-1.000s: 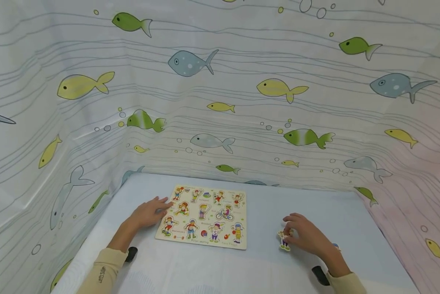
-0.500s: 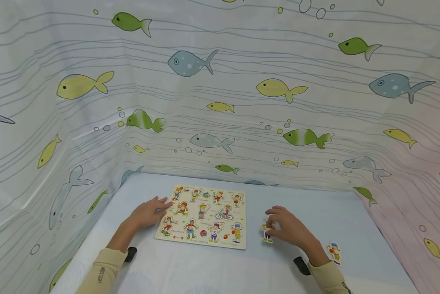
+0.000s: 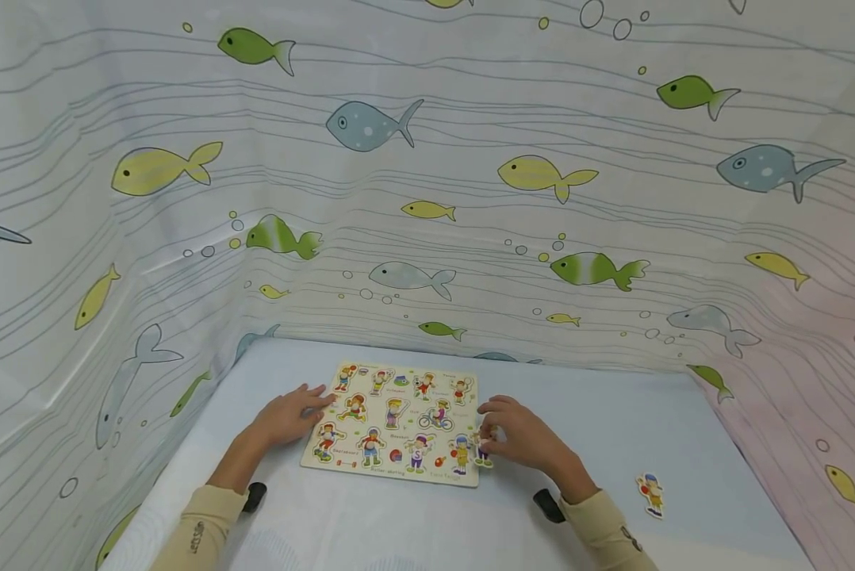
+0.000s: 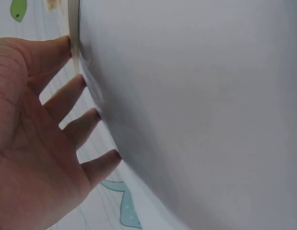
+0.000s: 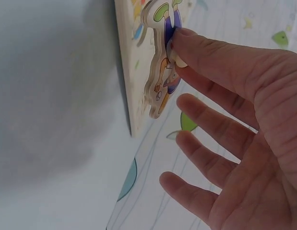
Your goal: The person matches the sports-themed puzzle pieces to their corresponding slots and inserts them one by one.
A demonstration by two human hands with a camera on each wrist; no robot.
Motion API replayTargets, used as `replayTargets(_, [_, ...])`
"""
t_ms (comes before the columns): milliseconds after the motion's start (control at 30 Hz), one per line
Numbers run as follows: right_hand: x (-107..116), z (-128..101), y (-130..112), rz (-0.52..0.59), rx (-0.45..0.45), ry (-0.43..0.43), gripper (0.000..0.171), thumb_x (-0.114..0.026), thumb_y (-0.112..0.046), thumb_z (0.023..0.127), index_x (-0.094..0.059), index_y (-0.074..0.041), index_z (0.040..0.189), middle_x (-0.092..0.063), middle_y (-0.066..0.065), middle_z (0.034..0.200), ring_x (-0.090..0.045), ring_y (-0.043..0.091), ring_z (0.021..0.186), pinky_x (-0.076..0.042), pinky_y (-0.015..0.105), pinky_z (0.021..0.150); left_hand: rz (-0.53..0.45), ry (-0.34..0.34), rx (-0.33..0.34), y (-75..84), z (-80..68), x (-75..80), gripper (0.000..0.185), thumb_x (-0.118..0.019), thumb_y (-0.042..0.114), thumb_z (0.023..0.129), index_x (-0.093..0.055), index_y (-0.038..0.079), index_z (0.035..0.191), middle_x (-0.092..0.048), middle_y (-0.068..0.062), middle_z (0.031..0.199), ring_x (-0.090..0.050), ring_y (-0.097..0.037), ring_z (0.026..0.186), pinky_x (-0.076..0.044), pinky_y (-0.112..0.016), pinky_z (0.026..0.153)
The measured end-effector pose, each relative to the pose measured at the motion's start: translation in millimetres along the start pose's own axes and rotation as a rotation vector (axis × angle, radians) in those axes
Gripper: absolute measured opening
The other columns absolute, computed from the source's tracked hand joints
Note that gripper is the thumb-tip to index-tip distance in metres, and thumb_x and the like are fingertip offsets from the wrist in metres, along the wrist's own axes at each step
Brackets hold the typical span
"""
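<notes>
A wooden puzzle board (image 3: 376,414) printed with sporty child figures lies flat on the table. My left hand (image 3: 292,415) rests at its left edge, fingers extended; in the left wrist view, fingertips (image 4: 65,45) touch the board's side and the tabletop. My right hand (image 3: 523,434) pinches a figure-shaped puzzle piece (image 5: 160,88) between thumb and index finger, its other fingers spread. Purple trousers and green shoes show on the piece. It overlaps the board's right edge in the head view. The thumb and fingers hide part of its figure.
Another puzzle piece (image 3: 651,496), a figure with a blue cap and red ball, lies on the pale blue table (image 3: 577,523) to the right. Fish-printed sheeting (image 3: 470,238) rises behind the table and along both sides.
My right hand has moved left with the puzzle piece, from open table to the board's right edge. The piece with the blue cap has come fully into view. My left hand has stayed put.
</notes>
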State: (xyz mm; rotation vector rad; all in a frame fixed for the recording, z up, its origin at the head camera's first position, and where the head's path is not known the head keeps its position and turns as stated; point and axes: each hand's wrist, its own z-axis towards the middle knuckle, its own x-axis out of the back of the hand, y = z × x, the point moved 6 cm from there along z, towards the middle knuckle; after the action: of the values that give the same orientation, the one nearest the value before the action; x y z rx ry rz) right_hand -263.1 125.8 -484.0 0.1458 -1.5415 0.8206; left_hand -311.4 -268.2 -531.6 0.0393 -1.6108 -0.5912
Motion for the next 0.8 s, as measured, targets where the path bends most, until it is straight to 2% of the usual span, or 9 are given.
replayTargets(200, [-8.4, 15.9, -14.3, 0.004, 0.059, -0.020, 0.015, -0.081, -0.022, 0.083, -0.067, -0.021, 0.081, -0.063, 0.008, 0.127, -0.049, 0.027, 0.128, -0.040, 0.046, 0.107, 0.007, -0.003, 0.004, -2.5, 0.6, -2.0, 0.038, -0.061, 0.022, 0.097, -0.064, 0.013, 0.133, -0.048, -0.015, 0.147, -0.034, -0.048, 0.137, -0.028, -0.068, 0.105])
replayTargets(500, [-23.6, 46.2, -38.2, -0.053, 0.148, -0.048, 0.012, -0.079, -0.024, 0.085, -0.068, -0.022, 0.082, -0.065, 0.003, 0.123, -0.051, 0.021, 0.124, -0.041, 0.039, 0.106, -0.006, -0.003, 0.004, 0.0, 0.1, 0.5, 0.038, -0.062, 0.022, 0.097, -0.063, 0.013, 0.134, -0.048, -0.016, 0.146, -0.034, -0.049, 0.137, -0.029, -0.068, 0.105])
replayTargets(800, [-34.6, 63.8, -53.1, -0.094, 0.174, -0.077, 0.011, -0.079, -0.026, 0.085, -0.069, -0.022, 0.081, -0.065, 0.001, 0.124, -0.052, 0.017, 0.121, -0.045, 0.034, 0.102, 0.012, 0.000, -0.001, 0.7, 1.1, 0.7, 0.038, -0.061, 0.022, 0.097, -0.062, 0.013, 0.135, -0.048, -0.016, 0.146, -0.035, -0.050, 0.136, -0.029, -0.071, 0.102])
